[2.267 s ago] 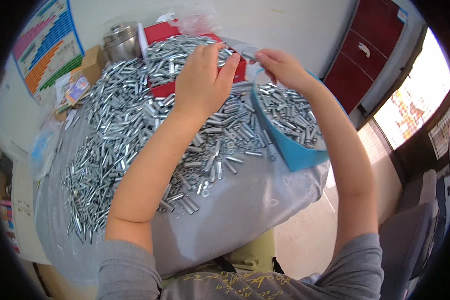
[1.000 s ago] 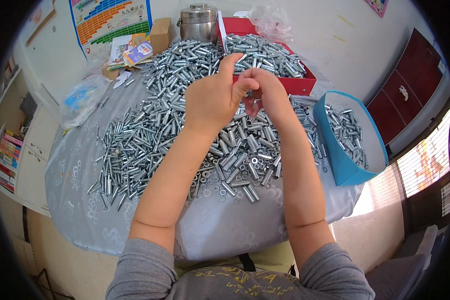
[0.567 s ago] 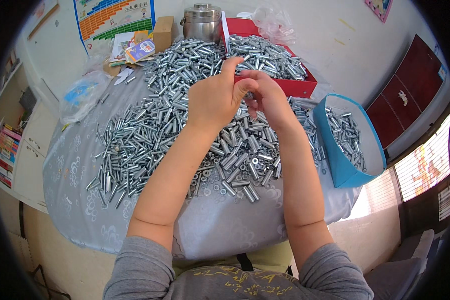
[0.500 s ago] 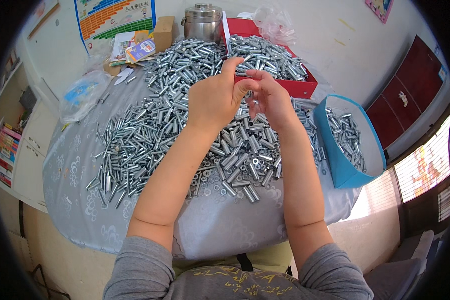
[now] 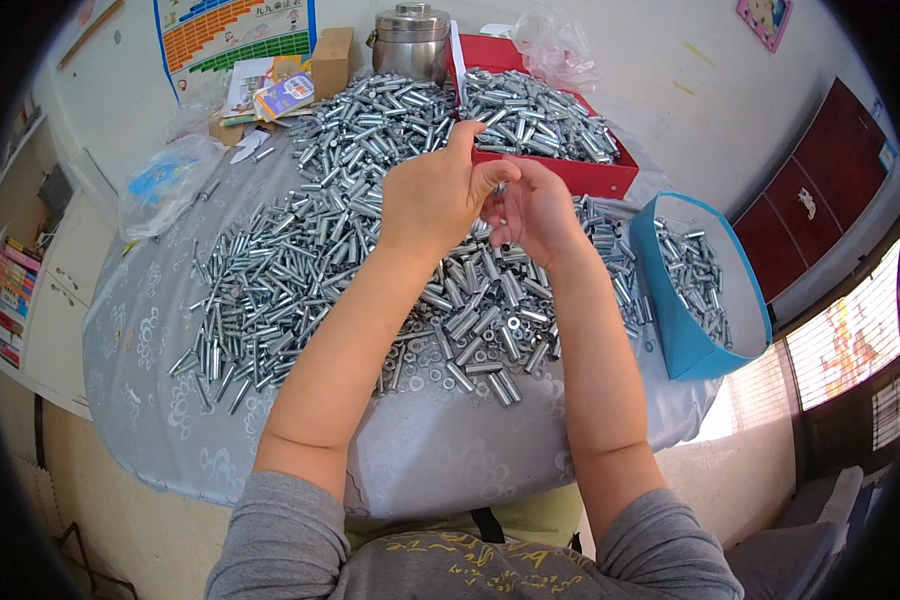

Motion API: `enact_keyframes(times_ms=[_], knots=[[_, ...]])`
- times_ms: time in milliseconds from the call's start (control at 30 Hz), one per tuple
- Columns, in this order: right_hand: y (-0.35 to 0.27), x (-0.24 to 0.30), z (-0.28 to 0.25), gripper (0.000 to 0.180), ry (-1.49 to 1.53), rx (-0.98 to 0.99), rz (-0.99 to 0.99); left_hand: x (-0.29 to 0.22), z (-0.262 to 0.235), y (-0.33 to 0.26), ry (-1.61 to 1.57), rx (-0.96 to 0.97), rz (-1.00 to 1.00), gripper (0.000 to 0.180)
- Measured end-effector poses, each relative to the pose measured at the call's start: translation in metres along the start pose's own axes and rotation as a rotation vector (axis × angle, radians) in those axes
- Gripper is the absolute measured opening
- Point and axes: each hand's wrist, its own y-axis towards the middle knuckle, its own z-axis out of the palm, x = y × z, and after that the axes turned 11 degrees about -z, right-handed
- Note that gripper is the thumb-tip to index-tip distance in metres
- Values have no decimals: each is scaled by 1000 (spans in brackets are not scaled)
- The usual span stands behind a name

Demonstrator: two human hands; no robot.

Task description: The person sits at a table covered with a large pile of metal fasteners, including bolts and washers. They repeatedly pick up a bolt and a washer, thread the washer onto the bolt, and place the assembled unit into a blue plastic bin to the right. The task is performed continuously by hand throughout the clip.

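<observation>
Both hands meet over the middle of a wide heap of silvery metal sleeves and bolts [image 5: 270, 270]. My left hand [image 5: 427, 198] is closed, its back toward me, and the thumb reaches across to the right fingers. My right hand [image 5: 542, 212] curls its fingers right beside that thumb. Whatever lies between the fingers is hidden or too small to name. Under the wrists lie thicker sleeves [image 5: 505, 388] and small flat washers [image 5: 435, 376] along the heap's near edge.
Behind the hands stands a red box [image 5: 605, 178] full of metal sleeves. At the right is a blue fabric bin [image 5: 705, 355] with more metal parts. A steel pot [image 5: 408, 50], a cardboard box [image 5: 330, 65] and a plastic bag [image 5: 165, 185] sit on the grey tablecloth [image 5: 160, 400].
My right hand has shifted slightly, its fingers curling closer to the left thumb. The left hand keeps nearly the same pose; the whole view has moved a little.
</observation>
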Motion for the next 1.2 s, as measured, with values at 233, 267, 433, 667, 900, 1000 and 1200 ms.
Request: enact_keyframes(times_ms=[233,267,433,667,900,1000,1200], knots=[[5,-12,-5,22,215,145,87,4,0,0,26,18,-16,58],[12,-18,-22,22,304,277,163,2,0,1,40,17,-18,58],[3,-9,3,21,208,50,51,7,1,1,33,18,-13,57],[11,-19,-14,17,306,96,141,8,2,1,78,68,-43,58],[23,-31,-36,21,600,323,125,12,3,3,36,49,-58,56],[15,-22,-17,31,274,-50,148,16,1,3,48,50,-74,56],[19,-31,-30,36,-1017,-226,-334,14,2,3,83,46,-64,56]])
